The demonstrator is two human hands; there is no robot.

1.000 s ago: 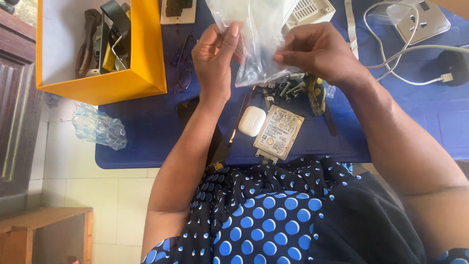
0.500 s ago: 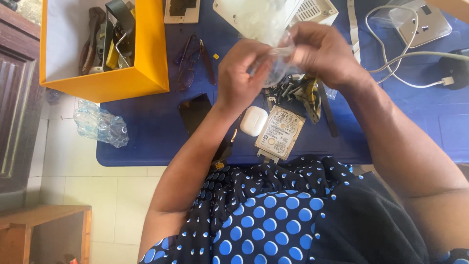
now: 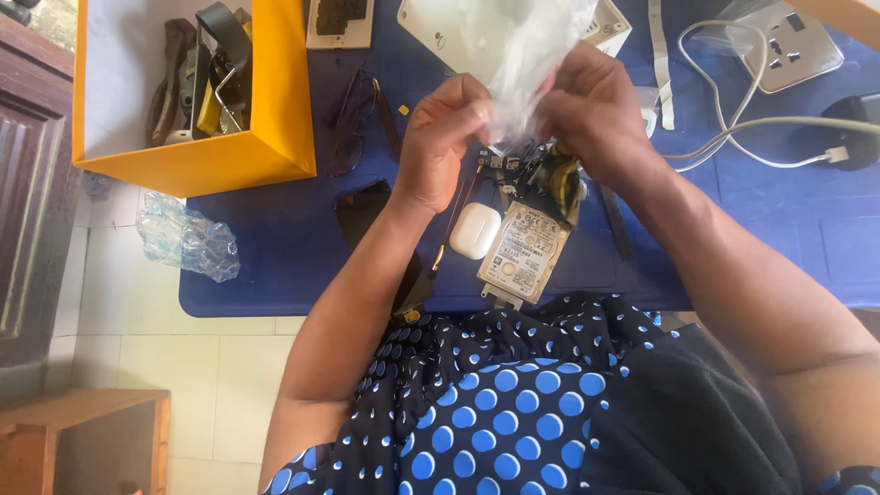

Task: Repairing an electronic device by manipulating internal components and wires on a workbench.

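Both hands, the left hand (image 3: 446, 137) and right hand (image 3: 594, 115), pinch a clear crinkled plastic bag (image 3: 524, 57) at upper centre; it looks gathered shut, off the blue table (image 3: 275, 247).

bag (image 3: 527, 55): clear plastic, its top cut off by the upper edge; whether anything sits inside, I cannot tell
my left hand (image 3: 446, 142): fingertips hidden behind the bag's film
my right hand (image 3: 591, 110): fingertips folded under, out of sight
parts (image 3: 541, 170): small dark pieces under my hands, half covered, too tangled to tell apart
box (image 3: 197, 160): yellow, top cut off; tools inside blurred together
socket (image 3: 793, 41): corner lost at the upper edge
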